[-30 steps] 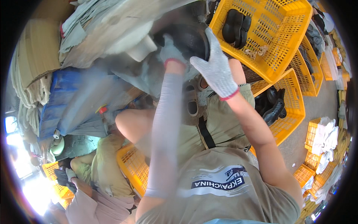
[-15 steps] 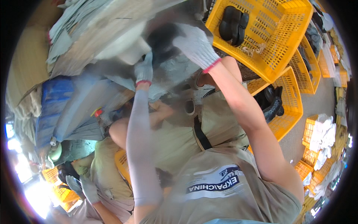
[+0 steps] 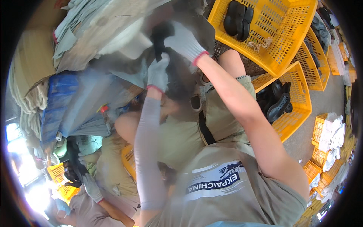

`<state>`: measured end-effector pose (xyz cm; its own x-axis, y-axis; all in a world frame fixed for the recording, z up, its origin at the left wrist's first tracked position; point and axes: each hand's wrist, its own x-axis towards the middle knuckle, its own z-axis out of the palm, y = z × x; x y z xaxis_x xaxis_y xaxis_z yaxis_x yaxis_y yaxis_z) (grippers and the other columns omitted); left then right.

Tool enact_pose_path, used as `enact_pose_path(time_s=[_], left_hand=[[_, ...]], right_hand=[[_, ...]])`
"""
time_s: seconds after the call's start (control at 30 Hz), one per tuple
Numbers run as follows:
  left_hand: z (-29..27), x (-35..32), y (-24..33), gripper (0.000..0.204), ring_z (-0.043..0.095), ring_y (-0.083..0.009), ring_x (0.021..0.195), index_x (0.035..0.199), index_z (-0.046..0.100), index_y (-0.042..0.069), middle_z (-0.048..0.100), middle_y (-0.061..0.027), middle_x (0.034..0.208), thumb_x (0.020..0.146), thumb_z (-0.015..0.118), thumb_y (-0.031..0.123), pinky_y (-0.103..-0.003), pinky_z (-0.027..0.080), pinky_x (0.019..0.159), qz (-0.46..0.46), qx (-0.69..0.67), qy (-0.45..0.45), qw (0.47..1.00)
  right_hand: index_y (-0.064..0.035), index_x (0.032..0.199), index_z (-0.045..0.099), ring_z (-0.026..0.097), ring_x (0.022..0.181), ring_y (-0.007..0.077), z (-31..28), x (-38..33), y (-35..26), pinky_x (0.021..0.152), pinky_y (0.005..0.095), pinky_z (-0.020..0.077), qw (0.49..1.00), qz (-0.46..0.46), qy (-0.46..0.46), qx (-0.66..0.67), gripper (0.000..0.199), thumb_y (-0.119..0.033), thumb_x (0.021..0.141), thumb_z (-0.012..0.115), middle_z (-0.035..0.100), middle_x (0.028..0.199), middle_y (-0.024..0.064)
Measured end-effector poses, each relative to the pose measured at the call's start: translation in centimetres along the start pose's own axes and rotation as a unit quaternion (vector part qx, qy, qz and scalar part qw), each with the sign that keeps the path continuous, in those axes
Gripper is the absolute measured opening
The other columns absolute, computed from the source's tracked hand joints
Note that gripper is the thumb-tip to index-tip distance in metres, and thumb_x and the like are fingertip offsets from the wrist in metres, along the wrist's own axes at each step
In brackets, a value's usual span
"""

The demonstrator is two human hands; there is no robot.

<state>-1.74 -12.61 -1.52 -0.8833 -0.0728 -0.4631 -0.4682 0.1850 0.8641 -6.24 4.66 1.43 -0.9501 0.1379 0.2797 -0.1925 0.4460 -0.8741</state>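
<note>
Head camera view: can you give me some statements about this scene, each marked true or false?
1. The left hand and right hand are both gloved. True.
2. The right forearm is sleeved. False: it is bare; the left forearm is sleeved.
3. Both hands touch a blurred black item. True.
4. The uppermost yellow crate is empty. False: black footwear lies inside.
5. A co-worker's gloved hand shows at lower left. True.

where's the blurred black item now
Upper middle of the head view, the blurred black item touches the white-gloved left hand and white-gloved right hand.
</note>
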Motion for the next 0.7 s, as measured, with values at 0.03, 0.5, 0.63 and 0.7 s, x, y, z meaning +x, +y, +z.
enact_pose_path(time_s=[0.03, 0.5, 0.63, 0.7], left_hand=[[0.5, 0.4, 0.3, 0.066, 0.058, -0.013, 0.076, 0.118, 0.075, -0.005, 0.067, -0.0062, 0.089, 0.099, 0.072, 0.058, -0.033, 0.048, 0.064, 0.064, -0.012, 0.012, 0.998], [6.0, -2.1, -2.0, 0.062, 0.07, -0.032, 0.106, 0.127, 0.071, -0.011, 0.076, -0.0249, 0.116, 0.103, 0.066, 0.046, -0.042, 0.053, 0.094, 0.077, 0.035, -0.014, 0.996], [2.1, 3.1, -4.2, 0.06, 0.067, -0.0222, 0.09, 0.12, 0.076, -0.002, 0.074, -0.0118, 0.105, 0.103, 0.063, 0.053, -0.037, 0.053, 0.079, -0.041, -0.173, 0.064, 0.982], [-0.5, 4.7, -4.9, 0.051, 0.065, -0.0152, 0.093, 0.127, 0.072, 0.006, 0.072, -0.0053, 0.109, 0.11, 0.054, 0.051, -0.031, 0.054, 0.08, -0.054, -0.298, 0.133, 0.944]], right_hand=[[0.0092, 0.132, 0.059, 0.069, 0.112, 0.0552, 0.2, -0.4, 0.3, 0.099, 0.0533, 0.057, 0.998, 0.046, -0.028, -0.041, 0.063, -0.031, 0.084, 0.069, 0.071, 0.12, 0.0375], [-0.0046, 0.11, 0.062, 0.064, 0.107, 0.0386, -8.8, -15.2, -4.1, 0.092, 0.0543, 0.0489, 0.911, -0.286, -0.073, -0.287, 0.029, -0.01, 0.082, 0.069, 0.063, 0.103, 0.0162], [-0.0043, 0.124, 0.071, 0.068, 0.088, 0.0347, -8.1, -15.9, -4.4, 0.073, 0.0471, 0.0549, 0.957, -0.181, -0.128, -0.187, 0.039, -0.019, 0.088, 0.078, 0.069, 0.099, 0.0125], [-0.007, 0.117, 0.076, 0.072, 0.085, 0.037, -6.7, -15.1, -6.6, 0.078, 0.0462, 0.0587, 0.992, -0.027, -0.123, 0.011, 0.035, -0.028, 0.09, 0.085, 0.075, 0.098, 0.0147]])
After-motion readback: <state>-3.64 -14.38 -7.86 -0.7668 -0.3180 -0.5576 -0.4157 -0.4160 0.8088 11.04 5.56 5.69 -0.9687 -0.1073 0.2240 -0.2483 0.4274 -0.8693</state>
